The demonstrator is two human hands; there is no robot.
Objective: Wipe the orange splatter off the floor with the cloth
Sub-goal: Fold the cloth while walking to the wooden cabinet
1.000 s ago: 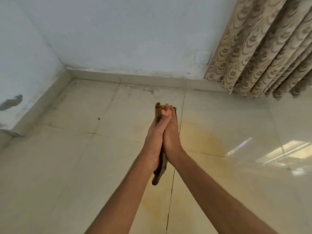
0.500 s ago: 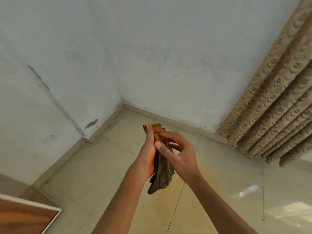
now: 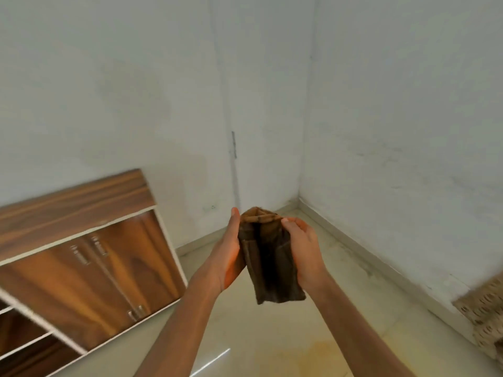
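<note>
Holding a dark brown cloth [image 3: 269,262] upright in the air between both hands, clear of the floor [image 3: 245,330]. Pressing the left hand [image 3: 228,254] flat against the cloth's left side: fingers straight and close together, palm turned toward the fabric, nothing curled round it. Cupping the right hand [image 3: 303,254] against the cloth's right side, fingers bent over the edge and fingertips [image 3: 286,221] pinching the folded top, so gripping on this side. Showing an orange-tan tinge along the cloth's top fold, darker below, with the lower end hanging loose between the two wrists.

Looking past the forearms at the orange splatter [image 3: 321,352], a pale yellowish-orange smear on the glossy tiles low in the view. Lying below and slightly right of the cloth, well apart from it and untouched by it.

Facing a corner of white walls [image 3: 381,104] with a pale skirting along the bottom. Taking in, on the left, a wooden cabinet [image 3: 81,281] with white edging, tilted in the view, and blurred metal handles [image 3: 79,254] on its doors. Catching a strip of patterned beige curtain [image 3: 484,317] at the lower right edge.
</note>
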